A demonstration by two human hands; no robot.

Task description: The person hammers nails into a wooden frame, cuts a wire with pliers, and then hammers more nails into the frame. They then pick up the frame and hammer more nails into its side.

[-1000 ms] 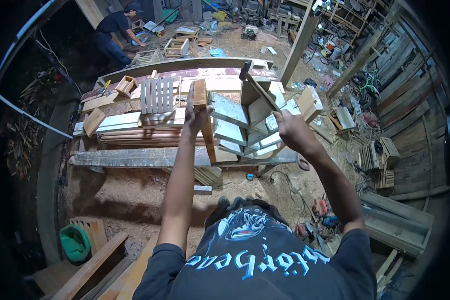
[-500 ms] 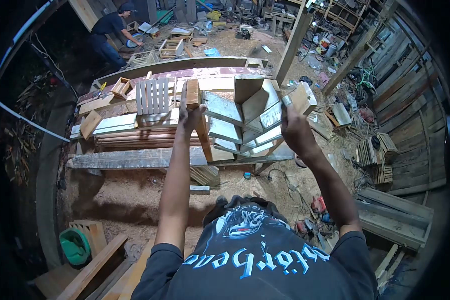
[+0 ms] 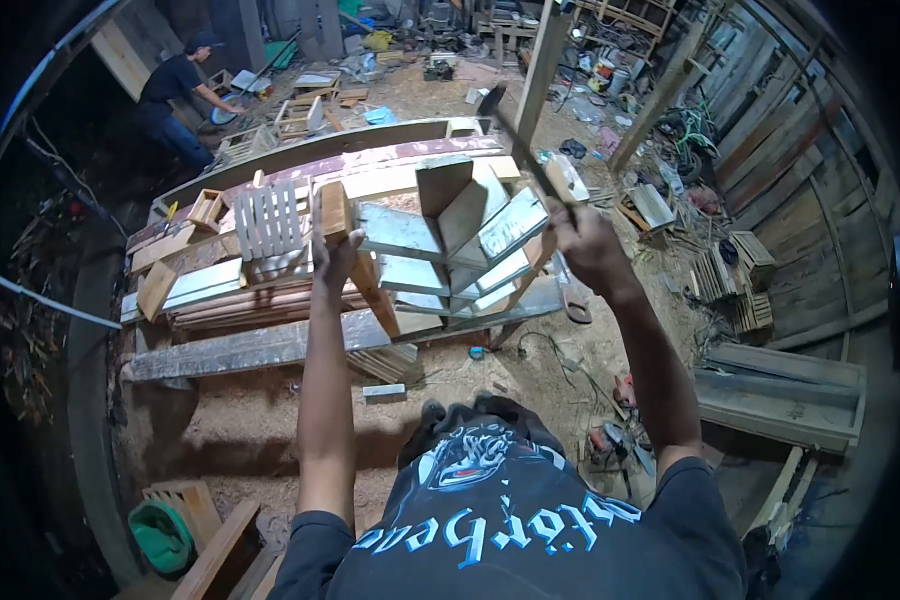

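My left hand (image 3: 334,262) is closed around the edge of an upright wooden board (image 3: 370,285) on the left side of a wooden assembly. That assembly has several pale slanted slats (image 3: 400,228) meeting at a middle board (image 3: 463,215), and it stands on the workbench (image 3: 250,342). In my right hand (image 3: 598,252) is a hammer (image 3: 530,160), gripped by its handle, with its dark head raised up and to the left beyond the assembly's right side. A handsaw's handle (image 3: 576,312) shows below my right hand, at the bench's right end.
A slatted wooden piece (image 3: 267,222) and a small wooden box (image 3: 207,208) lie on the bench to the left. A post (image 3: 543,75) rises behind it. Another person (image 3: 178,100) bends at the far left. Tools and cables (image 3: 610,445) lie on the floor at right.
My right hand has moved off the assembly's right side, and the hammer now shows raised in it. My left hand keeps its hold on the board. The whole view has shifted slightly.
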